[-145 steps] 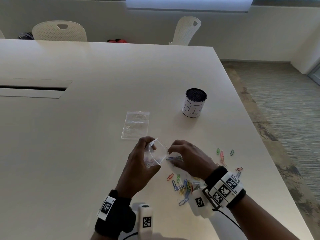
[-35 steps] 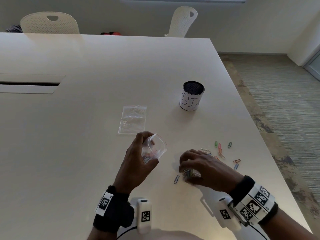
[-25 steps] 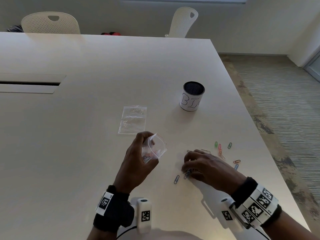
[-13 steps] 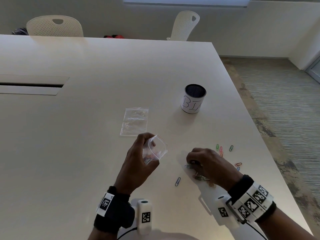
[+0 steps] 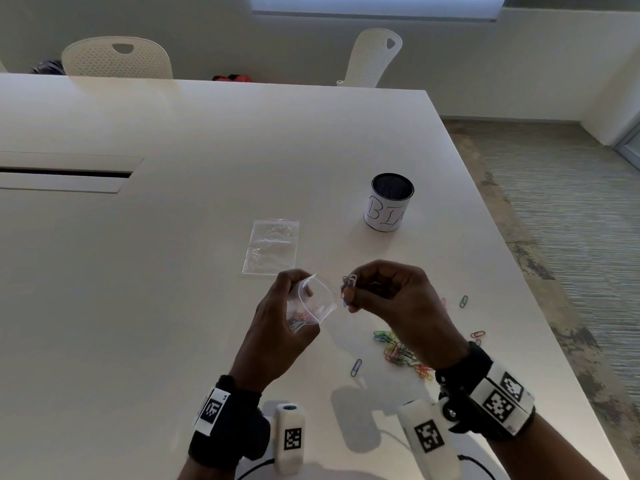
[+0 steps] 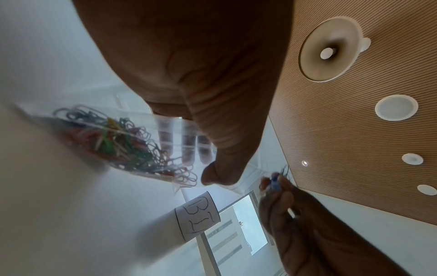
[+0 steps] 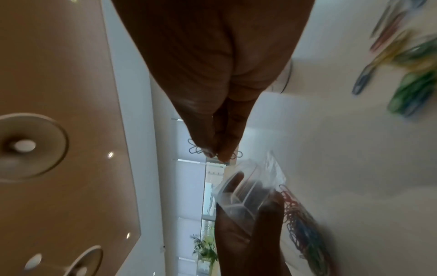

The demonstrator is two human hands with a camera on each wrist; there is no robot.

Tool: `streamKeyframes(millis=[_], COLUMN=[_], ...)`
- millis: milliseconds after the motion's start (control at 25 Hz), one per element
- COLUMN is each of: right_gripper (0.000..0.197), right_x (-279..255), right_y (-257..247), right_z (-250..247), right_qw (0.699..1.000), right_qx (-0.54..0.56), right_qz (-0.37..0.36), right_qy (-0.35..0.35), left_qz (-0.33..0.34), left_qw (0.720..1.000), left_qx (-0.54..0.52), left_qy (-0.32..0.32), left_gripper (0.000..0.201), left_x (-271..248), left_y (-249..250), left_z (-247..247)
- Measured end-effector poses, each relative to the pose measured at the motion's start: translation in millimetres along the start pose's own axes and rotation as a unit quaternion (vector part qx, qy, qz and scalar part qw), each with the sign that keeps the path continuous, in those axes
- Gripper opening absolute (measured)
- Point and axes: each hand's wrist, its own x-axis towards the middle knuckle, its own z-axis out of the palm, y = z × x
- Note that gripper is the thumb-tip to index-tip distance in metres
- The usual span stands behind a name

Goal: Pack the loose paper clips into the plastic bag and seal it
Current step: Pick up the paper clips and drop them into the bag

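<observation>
My left hand holds a small clear plastic bag above the table, its mouth spread open toward the right. Coloured paper clips lie heaped in the bag's bottom. My right hand pinches a small bunch of paper clips just right of the bag's mouth, raised off the table. In the right wrist view the pinched clips stick out on both sides of my fingertips, above the bag. A loose pile of clips lies on the table under my right wrist.
A second clear bag lies flat beyond my hands. A black mesh cup with a white label stands at the right. Stray clips lie near the table's right edge, one blue clip nearer me. Two white chairs stand behind the table.
My right hand has lifted off the table with a few clips pinched and moved up and left to the bag's mouth. The left hand has kept the bag in place.
</observation>
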Motion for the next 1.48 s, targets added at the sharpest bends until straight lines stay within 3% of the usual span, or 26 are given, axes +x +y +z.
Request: streamKeyframes(millis=[160,320,680,800,920,1040,1200,1360,1480], right_gripper=[0.013,0.017,0.006,0.007,0.015,0.014,0.011,0.008,0.02], right_x=[12.7,16.2,11.0,-3.3,-17.5,-28.7,-32.4,-22.1,-13.5], right_y=[1.6,1.8,-9.2,1.1,22.7,40.7,49.5,47.1,45.0], right_z=[25.0,37.7,16.6,0.4,-4.1,-2.0,-17.2,-46.6,-65.6], right_qw=[0.991,0.957,0.935,0.922,0.864,0.823,0.828,0.818,0.835], right_qx=[-0.125,-0.274,-0.328,-0.354,-0.441,-0.493,-0.498,-0.549,-0.539], right_qz=[-0.037,-0.093,-0.134,-0.099,-0.053,-0.056,-0.056,-0.043,-0.036], right_qy=[-0.007,-0.037,-0.023,-0.125,-0.237,-0.277,-0.251,-0.168,-0.105], left_qz=[-0.003,-0.006,0.008,0.01,0.015,0.016,0.012,0.009,0.013], left_qw=[1.0,1.0,1.0,1.0,1.0,1.0,1.0,1.0,1.0], left_qx=[0.001,-0.002,-0.005,-0.009,-0.002,-0.005,-0.01,-0.02,-0.014], left_qy=[-0.001,0.0,0.001,0.006,0.003,-0.001,-0.001,-0.006,-0.004], left_gripper=[0.067,0.067,0.065,0.064,0.066,0.065,0.065,0.064,0.062], left_x=[-0.6,-1.8,-2.3,-2.0,-1.3,-1.7,-2.4,-2.0,-1.5], left_y=[3.5,3.6,0.0,-1.3,-1.9,-1.0,-2.2,-1.3,-2.0], left_z=[-0.8,-0.9,-0.9,-2.3,-1.1,-0.5,1.3,2.7,3.5])
